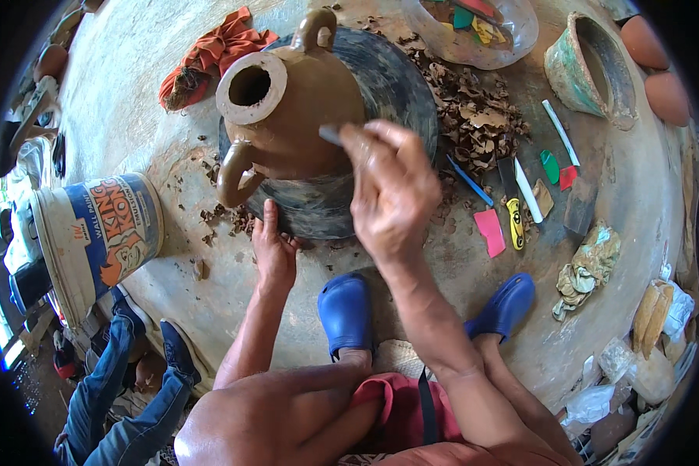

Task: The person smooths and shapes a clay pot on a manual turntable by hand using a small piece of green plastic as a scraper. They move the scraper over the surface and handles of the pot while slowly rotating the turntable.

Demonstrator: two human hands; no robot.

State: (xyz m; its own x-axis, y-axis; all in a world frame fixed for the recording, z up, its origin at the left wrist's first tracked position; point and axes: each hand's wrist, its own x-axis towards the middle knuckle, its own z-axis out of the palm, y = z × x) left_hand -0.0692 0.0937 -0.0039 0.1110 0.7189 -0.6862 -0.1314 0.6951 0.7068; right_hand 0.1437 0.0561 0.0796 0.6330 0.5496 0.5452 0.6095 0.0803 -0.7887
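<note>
A brown clay jar (307, 128) with a round mouth and two looped handles sits tilted in view on a dark round turntable (392, 81). My right hand (396, 186) is closed around a small grey scraping piece (331, 134), whose tip is at the jar's side; most of it is hidden in my fingers. My left hand (276, 256) is at the near rim of the turntable, thumb pointing up and fingers curled against the edge.
Clay shavings (481, 116) lie right of the turntable. Beyond are a clear basin (512, 46) and a greenish pot (579, 70). A yellow-handled cutter (515, 225), blue tool (470, 182) and pink piece (489, 231) lie nearer. A paint bucket (105, 233) and orange cloth (217, 54) are left.
</note>
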